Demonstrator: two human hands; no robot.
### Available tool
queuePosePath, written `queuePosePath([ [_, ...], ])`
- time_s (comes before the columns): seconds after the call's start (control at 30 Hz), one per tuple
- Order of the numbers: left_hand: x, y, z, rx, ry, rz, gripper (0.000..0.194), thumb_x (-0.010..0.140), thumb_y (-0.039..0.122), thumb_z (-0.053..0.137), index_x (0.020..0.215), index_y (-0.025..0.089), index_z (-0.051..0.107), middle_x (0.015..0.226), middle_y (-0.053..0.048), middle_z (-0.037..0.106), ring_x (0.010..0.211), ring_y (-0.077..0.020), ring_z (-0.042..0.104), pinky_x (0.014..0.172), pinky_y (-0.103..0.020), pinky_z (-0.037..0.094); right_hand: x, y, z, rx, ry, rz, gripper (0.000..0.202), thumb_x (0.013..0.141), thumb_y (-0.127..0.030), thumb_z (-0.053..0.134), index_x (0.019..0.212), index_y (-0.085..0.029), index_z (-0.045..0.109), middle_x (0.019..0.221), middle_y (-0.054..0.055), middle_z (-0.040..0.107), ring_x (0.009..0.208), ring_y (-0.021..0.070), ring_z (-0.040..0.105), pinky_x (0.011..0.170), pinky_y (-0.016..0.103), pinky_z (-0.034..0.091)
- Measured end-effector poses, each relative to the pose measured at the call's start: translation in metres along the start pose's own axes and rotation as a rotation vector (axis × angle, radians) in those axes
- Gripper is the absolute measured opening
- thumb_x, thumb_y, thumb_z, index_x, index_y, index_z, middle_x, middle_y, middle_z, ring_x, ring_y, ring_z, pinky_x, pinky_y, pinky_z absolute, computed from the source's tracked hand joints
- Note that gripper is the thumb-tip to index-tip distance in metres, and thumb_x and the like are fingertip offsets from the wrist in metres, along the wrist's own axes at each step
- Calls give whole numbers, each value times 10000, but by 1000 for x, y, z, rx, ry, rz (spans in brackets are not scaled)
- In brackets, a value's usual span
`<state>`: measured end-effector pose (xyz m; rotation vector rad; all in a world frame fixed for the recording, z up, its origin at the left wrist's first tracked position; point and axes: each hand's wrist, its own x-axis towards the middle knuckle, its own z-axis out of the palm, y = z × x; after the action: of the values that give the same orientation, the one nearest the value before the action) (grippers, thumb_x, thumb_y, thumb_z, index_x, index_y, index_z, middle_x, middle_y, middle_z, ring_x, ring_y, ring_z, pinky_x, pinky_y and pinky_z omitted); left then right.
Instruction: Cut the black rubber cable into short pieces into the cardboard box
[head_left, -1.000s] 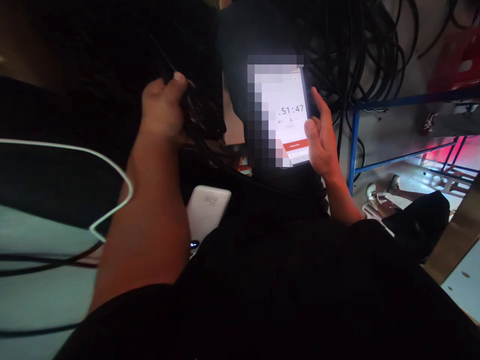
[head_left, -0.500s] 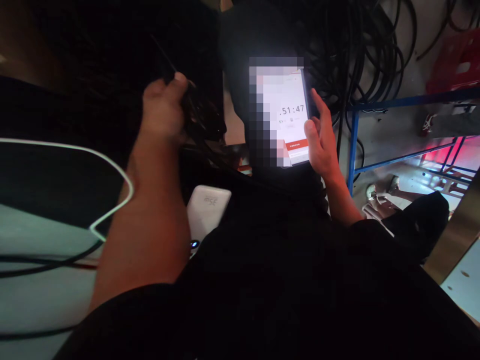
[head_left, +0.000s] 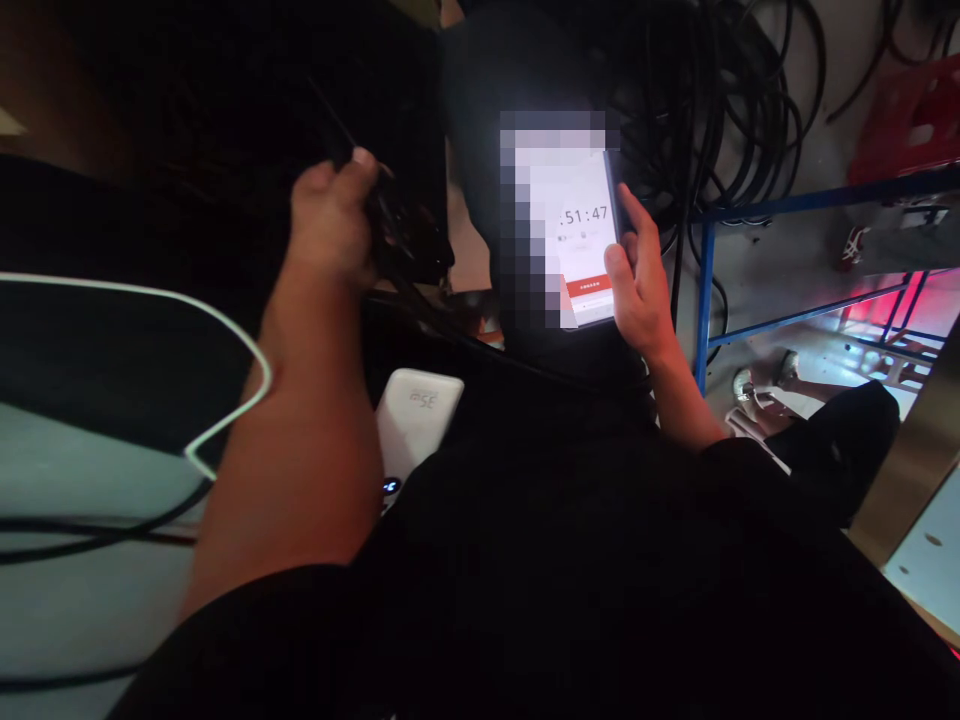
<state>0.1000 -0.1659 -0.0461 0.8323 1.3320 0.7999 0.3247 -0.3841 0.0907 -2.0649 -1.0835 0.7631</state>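
My right hand [head_left: 641, 280] grips a phone [head_left: 581, 235] by its right edge; the screen is lit, shows large digits and a red bar, and is partly covered by a pixelated patch. At the upper left, my left hand [head_left: 334, 215] is closed around something dark and thin that I cannot make out against the black background. A dark cable runs from near that hand down to the right. Between my left forearm and my black clothing lies a white power bank [head_left: 420, 415] with a small lit display.
Coiled black cables [head_left: 750, 110] hang at the upper right, near a red crate [head_left: 907, 120] and a blue metal frame [head_left: 787, 208]. A white cable [head_left: 225, 330] crosses by my left forearm. Another person's legs and shoes [head_left: 832, 430] show at the right.
The phone has tilted slightly and its screen shows more sharply. My left hand has shifted very slightly to the right, still closed.
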Motion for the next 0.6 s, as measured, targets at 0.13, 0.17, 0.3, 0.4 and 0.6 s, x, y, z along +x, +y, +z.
queuePosePath([
  [0.13,-7,16,10,8,62,-132,418,1273,187,492,879,236,623,729,22,511,804,-203,675,1074,-461,694,-7,-1,7,-18,31,-50,763,1255,-661,468,1899,-261,379,1890,166,565,1767,336,584,1488,611,497],
  [0.17,-7,16,11,2,57,-134,384,1265,227,553,889,240,626,720,26,516,816,-206,684,1053,-446,691,-9,-2,8,-21,36,-49,777,1248,-671,492,1898,-261,376,1915,179,535,1810,349,533,1507,638,462],
  [0.3,1,5,9,7,20,-124,481,1137,598,858,903,252,619,701,56,520,881,-214,726,1023,-429,664,-14,-2,11,-33,43,-22,901,1204,-737,617,1924,-271,342,1875,229,550,1789,416,541,1481,742,449],
  [0.4,6,-2,9,19,40,-110,456,1119,593,849,916,248,630,667,77,499,835,-189,687,973,-424,624,-17,3,12,-92,48,-43,1016,1154,-753,715,1939,-234,331,1836,272,555,1776,455,536,1472,766,444],
  [0.6,9,-6,9,43,-9,-140,371,1209,483,720,967,226,606,603,127,477,716,-121,498,793,-350,436,-22,-2,15,-237,52,-35,1173,1072,-736,843,1958,-185,307,1760,308,580,1706,504,569,1433,822,461],
])
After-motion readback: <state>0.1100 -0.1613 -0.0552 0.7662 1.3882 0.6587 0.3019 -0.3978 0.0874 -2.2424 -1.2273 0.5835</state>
